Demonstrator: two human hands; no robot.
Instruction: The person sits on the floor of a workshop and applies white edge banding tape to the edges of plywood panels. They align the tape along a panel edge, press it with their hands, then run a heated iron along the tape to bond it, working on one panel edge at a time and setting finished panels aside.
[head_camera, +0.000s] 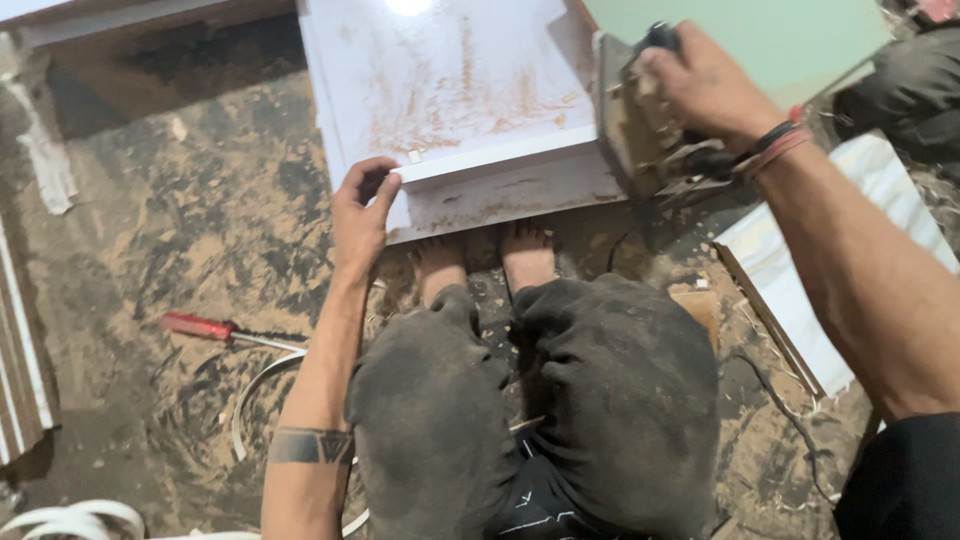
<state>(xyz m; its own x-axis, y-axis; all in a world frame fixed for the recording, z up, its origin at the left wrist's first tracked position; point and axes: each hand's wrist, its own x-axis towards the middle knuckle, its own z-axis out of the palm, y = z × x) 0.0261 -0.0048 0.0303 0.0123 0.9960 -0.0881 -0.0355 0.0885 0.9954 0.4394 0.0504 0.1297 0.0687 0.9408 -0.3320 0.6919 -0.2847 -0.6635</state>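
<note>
I squat on a dusty floor with my bare feet (482, 262) under the near edge of a white laminated board (450, 90). My left hand (362, 215) grips that near edge at its left corner, thumb on top. My right hand (705, 88) is closed around the handle of a handheld power saw (650, 135) at the board's right end, its base plate tilted up. Sawdust streaks the board's top.
A red-handled screwdriver (215, 329) lies on the floor to my left, beside a curl of white edge strip (250, 395). Another white board (840, 265) leans at the right. A pale green panel (770, 40) lies beyond. Sawdust covers the floor.
</note>
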